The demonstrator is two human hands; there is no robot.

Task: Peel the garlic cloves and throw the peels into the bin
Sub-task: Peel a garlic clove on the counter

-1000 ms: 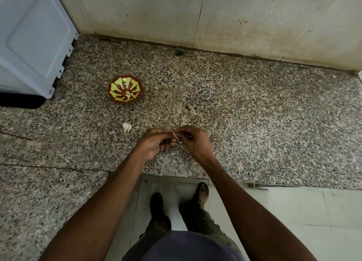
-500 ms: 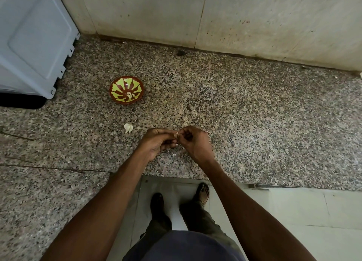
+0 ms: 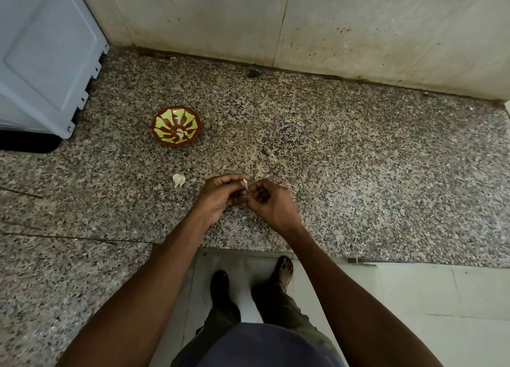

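Observation:
My left hand [image 3: 219, 197] and my right hand [image 3: 269, 202] meet above the front of the speckled granite counter [image 3: 358, 160]. Between their fingertips they pinch a small garlic clove [image 3: 245, 184], of which only a pale tip shows. A loose pale piece of garlic [image 3: 178, 179] lies on the counter to the left of my left hand. Farther back on the left stands a small red bowl with a yellow-green pattern [image 3: 176, 126], with a few pale garlic pieces at its bottom. No bin is in view.
A white appliance [image 3: 44, 55] stands at the back left on the counter. A tiled wall [image 3: 303, 22] closes the back. Small peel scraps lie on the counter near my hands. Below the counter edge are my feet on a pale tiled floor [image 3: 414, 297].
Both hands stay together at the same spot over the counter. Their fingers have shifted slightly on the clove, and a pale tip now shows between them.

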